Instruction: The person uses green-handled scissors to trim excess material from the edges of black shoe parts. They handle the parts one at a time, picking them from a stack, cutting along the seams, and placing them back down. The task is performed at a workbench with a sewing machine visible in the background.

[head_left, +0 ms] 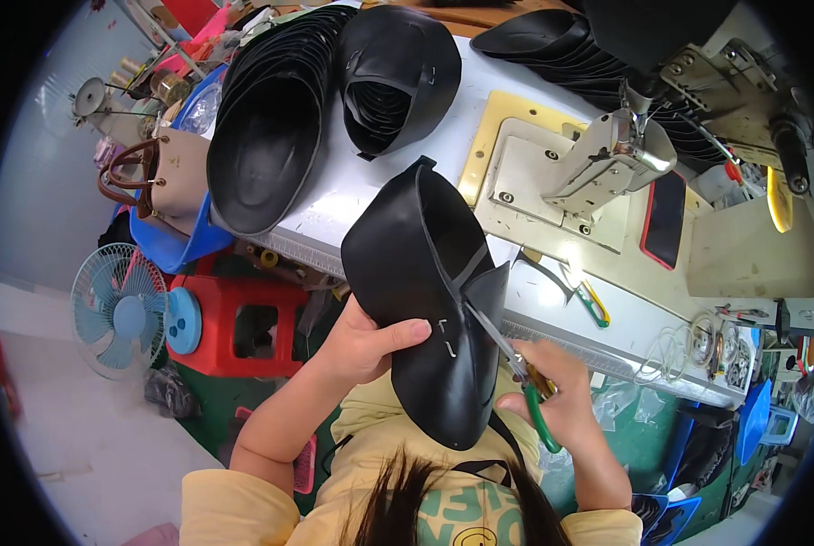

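Note:
A black shoe upper [439, 382] is held over my lap, its open collar facing up and away. My left hand [375, 341] grips its left side, thumb pressed near two small pale marks. My right hand [552, 387] is closed round scissors [540, 409] with green and yellow handles. Their blades point up and left, touching or just over the upper's edge by the collar opening. Whether the blades are parted cannot be made out. Beyond the upper, on the white table [334, 205], are a nested stack of black uppers [266, 155] and another black upper [398, 77].
An industrial sewing machine [607, 164] stands at the right, beside a red-edged phone [663, 218]. Green-and-yellow handled scissors [593, 303] lie near the table's front edge. More black uppers [552, 45] are at the back. A red stool [234, 318] and a fan [120, 314] stand left.

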Demonstrator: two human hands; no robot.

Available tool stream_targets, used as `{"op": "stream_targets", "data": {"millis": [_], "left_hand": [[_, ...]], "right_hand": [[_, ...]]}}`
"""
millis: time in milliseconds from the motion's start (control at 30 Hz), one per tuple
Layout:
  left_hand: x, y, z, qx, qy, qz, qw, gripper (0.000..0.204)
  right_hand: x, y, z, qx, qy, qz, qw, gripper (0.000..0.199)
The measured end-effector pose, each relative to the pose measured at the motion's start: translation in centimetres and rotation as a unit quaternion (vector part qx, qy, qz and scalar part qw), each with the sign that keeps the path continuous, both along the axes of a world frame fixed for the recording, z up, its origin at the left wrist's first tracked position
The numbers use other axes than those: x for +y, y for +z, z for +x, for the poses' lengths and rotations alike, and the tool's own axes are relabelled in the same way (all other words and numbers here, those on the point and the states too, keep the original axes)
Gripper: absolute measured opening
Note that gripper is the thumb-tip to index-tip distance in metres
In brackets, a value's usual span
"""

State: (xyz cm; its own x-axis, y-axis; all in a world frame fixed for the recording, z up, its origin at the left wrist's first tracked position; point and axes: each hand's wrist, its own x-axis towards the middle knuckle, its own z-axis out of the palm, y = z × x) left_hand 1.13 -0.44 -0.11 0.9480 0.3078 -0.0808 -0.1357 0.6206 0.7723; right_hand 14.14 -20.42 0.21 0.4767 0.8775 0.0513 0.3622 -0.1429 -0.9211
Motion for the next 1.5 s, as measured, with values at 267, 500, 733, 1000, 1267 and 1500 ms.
{"op": "stream_targets", "data": {"millis": [267,500,733,1000,1267,1500], "left_hand": [[-1.0,-1.1,0.1,-0.023,0.007,0.0,1.0,0.035],[-1.4,-1.1,0.2,-0.012,0.007,0.011,1.0,0.035],[0.7,1.9,0.2,0.016,-0.02,0.009,1.0,0.042],[-1.4,0.5,0.4,0.016,0.092,0.15,0.984,0.05],[-1.9,1.0,0.7,-0.029,0.059,0.093,0.993,0.032],[-2.6,0.7,0.7,-0.015,0.047,0.119,0.992,0.035]], "right_hand": [[0.5,-0.5,-0.9,-0.045,-0.005,0.011,0.999,0.059],[0.2,-1.1,-1.7,-0.092,-0.046,0.013,0.995,0.059],[-0.8,-0.6,-1.7,-0.088,-0.024,0.006,0.996,0.057],[-0.3,-0.1,-2.2,-0.088,-0.053,0.024,0.994,0.058],[-0.8,0.4,-2.2,-0.082,-0.051,0.017,0.995,0.057],[-0.5,1.2,-2.4,-0.119,-0.076,0.01,0.99,0.056]]}}
